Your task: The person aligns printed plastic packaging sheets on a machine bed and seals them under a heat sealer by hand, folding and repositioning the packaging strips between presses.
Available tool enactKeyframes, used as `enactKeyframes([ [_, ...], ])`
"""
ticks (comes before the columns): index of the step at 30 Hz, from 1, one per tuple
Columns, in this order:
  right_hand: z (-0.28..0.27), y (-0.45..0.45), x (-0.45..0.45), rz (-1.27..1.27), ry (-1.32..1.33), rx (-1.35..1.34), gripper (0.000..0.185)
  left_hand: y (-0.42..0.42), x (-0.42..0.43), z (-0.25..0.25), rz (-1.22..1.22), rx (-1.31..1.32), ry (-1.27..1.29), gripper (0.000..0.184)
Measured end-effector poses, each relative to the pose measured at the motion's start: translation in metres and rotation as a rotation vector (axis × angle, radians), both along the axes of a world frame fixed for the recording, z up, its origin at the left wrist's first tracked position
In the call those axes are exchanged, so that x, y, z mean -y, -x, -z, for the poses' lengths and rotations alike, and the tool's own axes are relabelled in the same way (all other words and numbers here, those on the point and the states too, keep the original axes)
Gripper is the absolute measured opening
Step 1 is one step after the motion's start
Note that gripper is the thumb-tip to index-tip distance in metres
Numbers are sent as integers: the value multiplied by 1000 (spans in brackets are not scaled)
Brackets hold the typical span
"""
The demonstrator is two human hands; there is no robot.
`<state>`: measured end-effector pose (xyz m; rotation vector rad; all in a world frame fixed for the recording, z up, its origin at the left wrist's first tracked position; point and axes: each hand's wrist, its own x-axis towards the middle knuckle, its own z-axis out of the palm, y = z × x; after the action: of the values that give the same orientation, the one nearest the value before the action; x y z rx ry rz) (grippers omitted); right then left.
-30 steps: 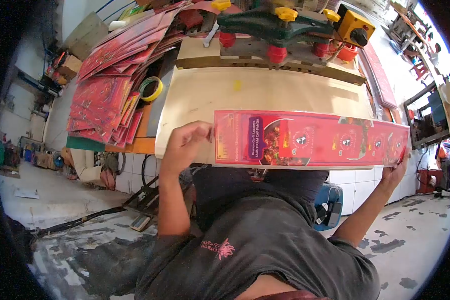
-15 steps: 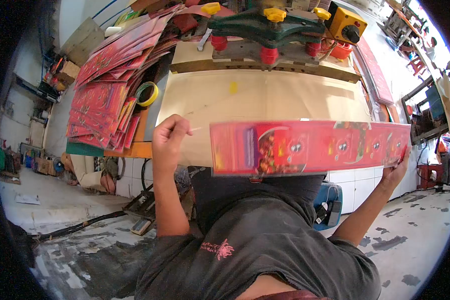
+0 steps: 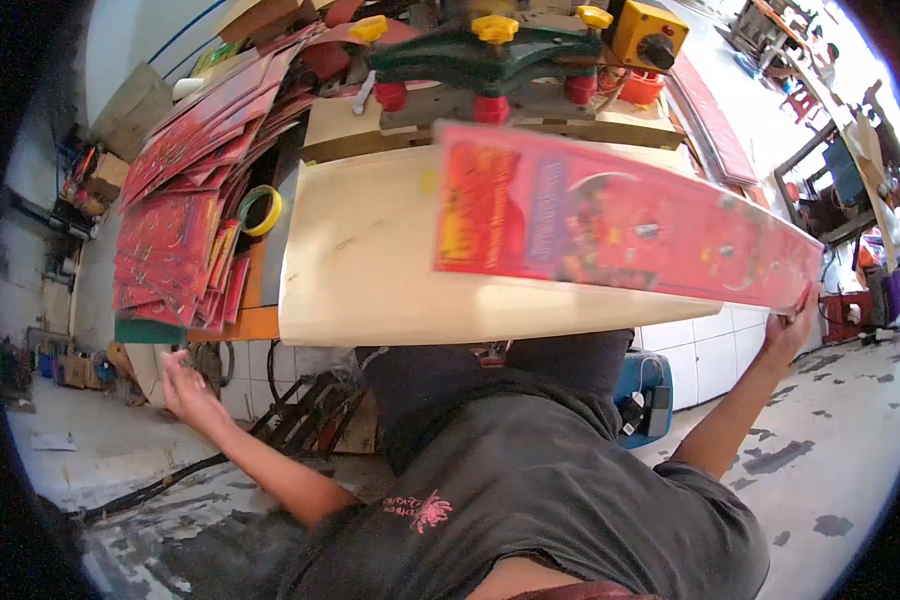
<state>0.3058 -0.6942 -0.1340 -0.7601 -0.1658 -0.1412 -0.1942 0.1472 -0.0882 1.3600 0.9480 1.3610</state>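
Note:
A long red printed sheet, with food pictures and lettering, hangs tilted above the worktable, its left end raised. My right hand grips it at the lower right end. Away to the left, my left hand is beside the front left corner of the table, below a stack of similar red printed pieces. Its fingers look loosely apart, and I see nothing in them. Under the sheet lies a large cream board on the table.
A green press with yellow knobs spans the back of the table. Beside it is a yellow control box. A roll of yellow tape lies next to the stack. A blue bin hangs below the front edge.
My left hand has swung left and down, away from the board, its fingers loosening. The red sheet's left end has risen towards the press, while my right hand keeps its grip.

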Motion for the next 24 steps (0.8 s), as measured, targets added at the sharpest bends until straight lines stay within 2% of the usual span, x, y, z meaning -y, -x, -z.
enactKeyframes([
  [1, 2, -5, 2, -153, -18, 98, 39, -3, 4, -3, 78, -332, 24, 40],
  [2, 3, -10, 3, -308, -28, 188, 39, -12, 10, -1, 89, -324, 22, 40],
  [4, -13, -8, -51, 16, 78, 2, 39, -50, 49, -14, -131, -857, -360, 42],
  [5, -22, -7, -80, 126, 115, -65, 39, -58, 48, -7, -341, -928, -610, 40],
  [7, -46, 2, -142, 133, 154, -47, 43, -83, 72, -31, -325, -891, -697, 39],
  [9, -69, 14, -202, 206, 385, 149, 42, -107, 99, -55, -313, -852, -778, 39],
  [11, -71, 15, -230, 194, 524, 182, 38, -130, 124, -71, 105, -566, -509, 36],
  [12, -79, 21, -255, 98, 306, 55, 34, -145, 140, -77, 246, -500, -508, 35],
  [13, -84, 29, -275, 92, 345, 69, 33, -159, 157, -81, 386, -434, -507, 33],
  [14, -86, 34, -291, 86, 383, 82, 31, -171, 170, -76, 541, -397, -486, 33],
  [16, -84, 41, -310, -123, 380, 125, 30, -193, 196, -72, 819, -379, -415, 36],
  [17, -92, 50, -323, -101, 475, 146, 29, -204, 210, -72, 941, -399, -364, 39],
  [18, -101, 60, -338, -157, 365, 134, 28, -213, 221, -71, 1018, -388, -293, 42],
  [20, -111, 74, -353, -155, 437, 100, 27, -225, 232, -63, 1097, -381, -218, 46],
  [22, -112, 82, -354, -228, 582, 153, 33, -235, 241, -58, 1341, -379, 62, 49],
  [23, -115, 85, -354, -284, 623, 161, 35, -235, 247, -63, 1397, -375, 277, 41],
  [24, -117, 86, -353, -340, 664, 170, 38, -235, 247, -67, 1400, -375, 277, 41],
])
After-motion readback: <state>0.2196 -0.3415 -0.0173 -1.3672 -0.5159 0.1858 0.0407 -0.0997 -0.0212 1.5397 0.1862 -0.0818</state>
